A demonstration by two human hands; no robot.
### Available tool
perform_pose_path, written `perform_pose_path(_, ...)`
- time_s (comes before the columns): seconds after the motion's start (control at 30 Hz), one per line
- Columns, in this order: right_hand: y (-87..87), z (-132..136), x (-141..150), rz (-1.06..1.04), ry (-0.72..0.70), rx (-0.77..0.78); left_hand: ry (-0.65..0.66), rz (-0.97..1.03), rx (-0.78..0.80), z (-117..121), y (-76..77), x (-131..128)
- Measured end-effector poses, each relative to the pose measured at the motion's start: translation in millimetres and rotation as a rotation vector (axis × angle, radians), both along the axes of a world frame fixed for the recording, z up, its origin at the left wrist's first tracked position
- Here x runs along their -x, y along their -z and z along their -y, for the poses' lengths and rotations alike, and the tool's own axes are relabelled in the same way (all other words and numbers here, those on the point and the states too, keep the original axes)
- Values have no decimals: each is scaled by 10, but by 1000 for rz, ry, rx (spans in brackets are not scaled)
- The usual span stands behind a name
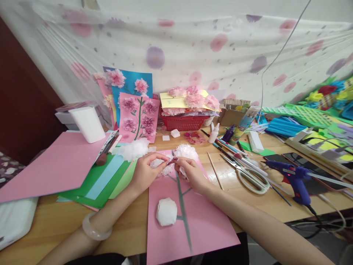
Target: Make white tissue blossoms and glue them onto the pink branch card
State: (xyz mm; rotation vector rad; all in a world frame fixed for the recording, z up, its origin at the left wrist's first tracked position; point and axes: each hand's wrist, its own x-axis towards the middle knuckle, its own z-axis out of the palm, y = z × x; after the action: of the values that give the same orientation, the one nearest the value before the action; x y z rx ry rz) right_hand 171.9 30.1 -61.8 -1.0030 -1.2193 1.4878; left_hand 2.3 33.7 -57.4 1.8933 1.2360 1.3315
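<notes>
Over the upper part of a pink sheet of card (204, 224) my two hands meet at the fingertips. My left hand (147, 171) is closed in a pinch at a ruffled white tissue-paper flower (164, 170). From the other side my right hand (190, 172) pinches at the same spot, its fingers partly covering the petals. Just behind the right hand sits a fuller white tissue-paper flower (186, 150). A green painted stem (182, 206) with side branches runs down the card. Lower left of that stem lies a compact white paper disc (166, 212).
Scissors (248, 175), a wooden stick (215, 170) and a blue glue gun (296, 178) lie to the right. Coloured sheets (79, 180) and fluffy white tissue (135, 149) are at left. Behind stand a red basket (182, 122) and a pink flower picture (139, 117).
</notes>
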Motion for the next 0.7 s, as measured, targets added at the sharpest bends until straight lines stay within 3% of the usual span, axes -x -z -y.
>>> perform_pose_path(0.7, -14, 16, -19, 9, -13, 12, -3, 39, -1, 32, 10, -37)
